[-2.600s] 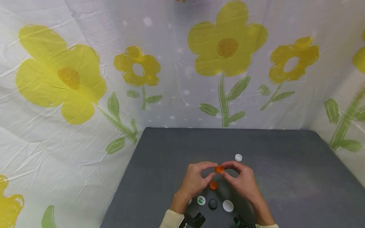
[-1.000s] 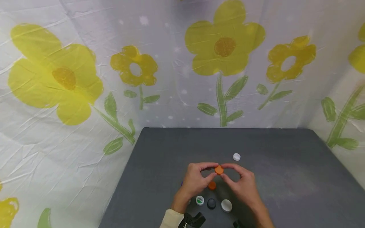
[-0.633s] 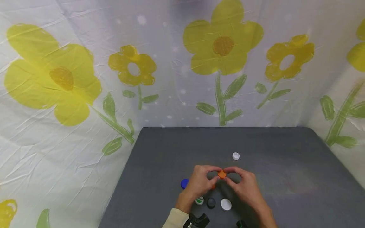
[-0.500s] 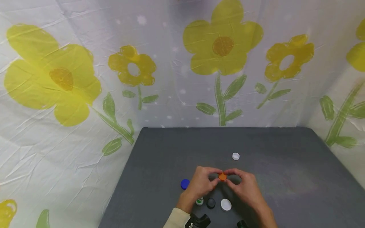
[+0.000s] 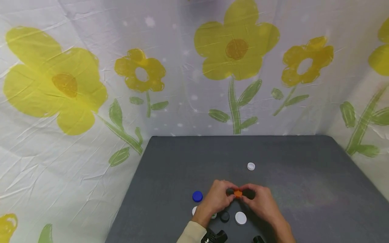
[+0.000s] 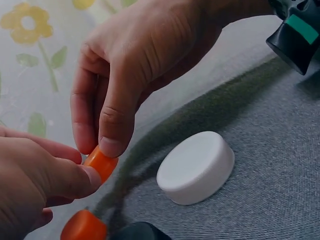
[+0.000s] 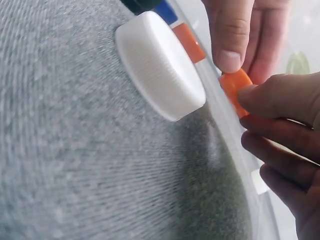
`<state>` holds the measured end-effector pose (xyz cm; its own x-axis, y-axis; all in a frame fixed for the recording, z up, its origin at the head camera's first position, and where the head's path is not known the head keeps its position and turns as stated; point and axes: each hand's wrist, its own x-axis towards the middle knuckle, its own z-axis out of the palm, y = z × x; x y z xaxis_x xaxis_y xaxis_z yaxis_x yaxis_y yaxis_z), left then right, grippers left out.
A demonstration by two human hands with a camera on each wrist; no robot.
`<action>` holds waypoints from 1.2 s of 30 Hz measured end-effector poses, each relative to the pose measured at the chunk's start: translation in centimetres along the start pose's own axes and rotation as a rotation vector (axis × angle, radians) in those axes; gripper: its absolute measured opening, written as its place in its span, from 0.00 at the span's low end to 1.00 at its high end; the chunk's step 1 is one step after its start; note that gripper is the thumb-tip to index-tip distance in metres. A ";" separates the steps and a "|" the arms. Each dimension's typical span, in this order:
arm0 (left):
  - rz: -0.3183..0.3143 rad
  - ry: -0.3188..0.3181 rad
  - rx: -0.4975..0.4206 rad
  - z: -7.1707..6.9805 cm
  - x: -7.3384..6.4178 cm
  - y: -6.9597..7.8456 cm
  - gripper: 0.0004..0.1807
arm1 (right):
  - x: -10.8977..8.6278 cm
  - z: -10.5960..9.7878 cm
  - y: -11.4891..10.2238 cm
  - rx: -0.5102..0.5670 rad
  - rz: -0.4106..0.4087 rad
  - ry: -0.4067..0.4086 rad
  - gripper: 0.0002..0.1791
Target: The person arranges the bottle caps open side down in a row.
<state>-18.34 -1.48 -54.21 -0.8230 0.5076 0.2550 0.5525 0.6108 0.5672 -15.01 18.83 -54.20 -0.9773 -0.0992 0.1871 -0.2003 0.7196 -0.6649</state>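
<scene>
An orange bottle cap (image 5: 238, 194) is held just above the table between both hands. My left hand (image 5: 217, 199) pinches its left side between thumb and fingers; my right hand (image 5: 261, 200) pinches the right side the same way. The left wrist view has the cap (image 6: 101, 164) tilted between the two thumbs. Below it a second orange cap (image 6: 84, 226) lies on the table, hidden from the head view by my left hand. Nearer to me lie a black cap (image 5: 224, 216) and a wide white cap (image 5: 240, 218), whose ribbed side (image 7: 160, 65) shows in the right wrist view.
On the dark grey table (image 5: 182, 162), a blue cap (image 5: 197, 196) lies left of my left hand. A white cap (image 5: 194, 210) and a green-and-white cap (image 5: 214, 216) are partly covered by my left forearm. Farther back sits a small white cap (image 5: 251, 166). A flowered cloth (image 5: 182, 67) hangs behind.
Both hands have come down and nearer to me with the orange cap, which has been turned over. The blue cap has come into view, while the second orange cap is now covered.
</scene>
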 end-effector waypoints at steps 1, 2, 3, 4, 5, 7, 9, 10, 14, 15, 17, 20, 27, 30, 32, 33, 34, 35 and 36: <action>0.004 -0.001 0.006 0.1 0.0 0.0 0.14 | 0.0 0.1 0.1 0.001 0.002 -0.004 0.14; 0.010 -0.002 0.011 0.1 -0.1 0.0 0.13 | 0.0 0.1 0.1 0.001 0.006 -0.007 0.14; 0.018 -0.002 0.020 0.2 -0.1 -0.1 0.13 | 0.0 0.2 0.2 0.002 0.005 -0.009 0.14; 0.026 -0.002 0.028 0.3 -0.1 -0.1 0.13 | -0.1 0.3 0.3 0.000 0.007 -0.012 0.14; 0.034 -0.001 0.036 0.4 -0.1 -0.2 0.13 | -0.1 0.4 0.3 -0.003 0.007 -0.014 0.15; 0.049 0.002 0.049 0.6 -0.1 -0.2 0.13 | -0.2 0.5 0.4 -0.006 0.009 -0.017 0.15; 0.057 0.005 0.059 0.8 -0.2 -0.3 0.13 | -0.2 0.6 0.4 -0.008 0.009 -0.021 0.15; 0.059 0.006 0.061 0.9 -0.2 -0.3 0.13 | -0.2 0.6 0.4 -0.010 0.015 -0.026 0.15; 0.057 0.009 0.063 1.1 -0.3 -0.4 0.13 | -0.3 0.5 0.4 -0.013 0.021 -0.040 0.14; 0.060 0.011 0.067 1.1 -0.3 -0.4 0.13 | -0.3 0.5 0.3 -0.014 0.020 -0.043 0.14; 0.065 0.015 0.062 1.3 -0.4 -0.5 0.13 | -0.3 0.4 0.3 -0.019 0.019 -0.047 0.14; 0.097 0.036 0.063 1.8 -0.4 -1.1 0.11 | -0.4 0.4 0.4 -0.021 0.013 -0.046 0.14; 0.036 0.044 0.001 0.4 -0.3 -0.5 0.14 | -0.5 0.1 0.5 -0.007 -0.001 -0.009 0.14; -0.018 0.050 -0.021 -0.4 0.2 -0.4 0.15 | -0.3 -0.5 0.4 -0.009 -0.010 0.009 0.13; -0.045 0.049 -0.044 -1.0 0.7 -0.4 0.16 | 0.0 -1.0 0.3 -0.007 -0.018 0.015 0.13; -0.056 0.048 -0.055 -1.3 1.0 -0.4 0.16 | 0.2 -1.2 0.3 -0.009 -0.023 0.020 0.12; -0.067 0.046 -0.070 -1.6 1.3 -0.4 0.16 | 0.4 -1.5 0.3 -0.011 -0.027 0.025 0.12; -0.071 0.047 -0.086 -1.9 1.6 -0.4 0.17 | 0.6 -1.7 0.3 -0.012 -0.032 0.033 0.12; -0.074 0.049 -0.098 -2.2 1.9 -0.4 0.17 | 0.9 -2.0 0.3 -0.012 -0.035 0.037 0.12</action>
<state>-20.44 -2.09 -52.22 -0.8680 0.4314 0.2458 0.4761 0.5825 0.6589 -15.75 20.34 -52.73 -0.9664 -0.0990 0.2372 -0.2335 0.7241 -0.6489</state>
